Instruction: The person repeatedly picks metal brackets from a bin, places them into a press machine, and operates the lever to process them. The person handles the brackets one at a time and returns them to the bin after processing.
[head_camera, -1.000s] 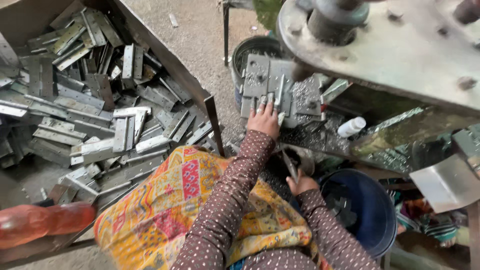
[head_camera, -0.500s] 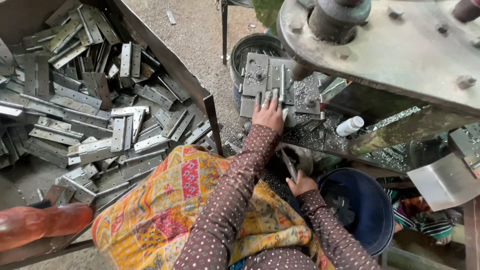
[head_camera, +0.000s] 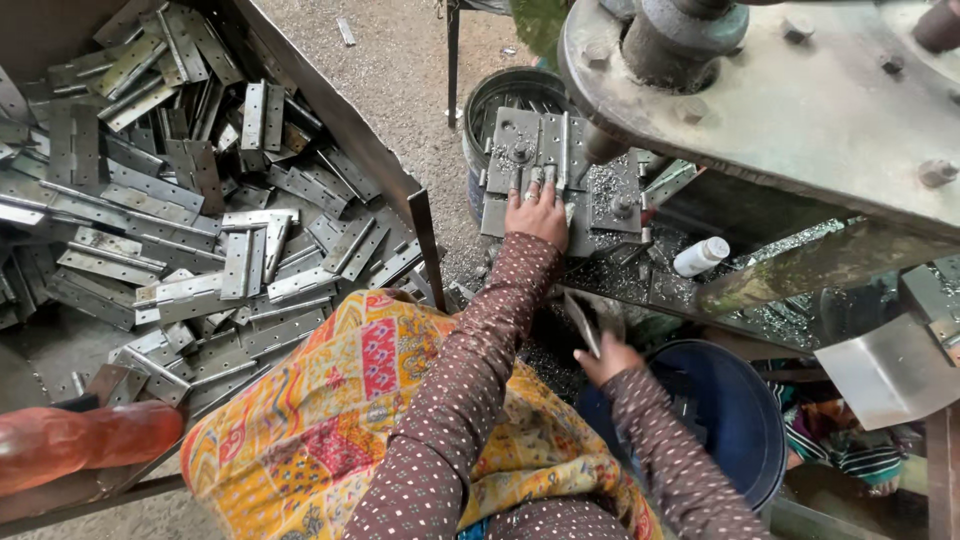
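Head view: we pressed our left hand (head_camera: 538, 212), fingers spread, flat on the grey steel die plate (head_camera: 560, 180); our right hand (head_camera: 607, 357) pinched a flat metal hinge leaf (head_camera: 585, 322) above the blue bucket (head_camera: 735, 420).

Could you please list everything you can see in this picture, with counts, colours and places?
metal hinge plates: many, grey, heaped in the bin at left
bin: one, dark metal, left
press machine: one, grey, upper right
die block: one, grey, under the press
metal bucket: one, grey, behind the die block
blue tub: one, lower right
small bottle: one, white, right of the die block
orange bottle: one, lower left
left hand: resting on the die block
right hand: holding a grey hinge piece
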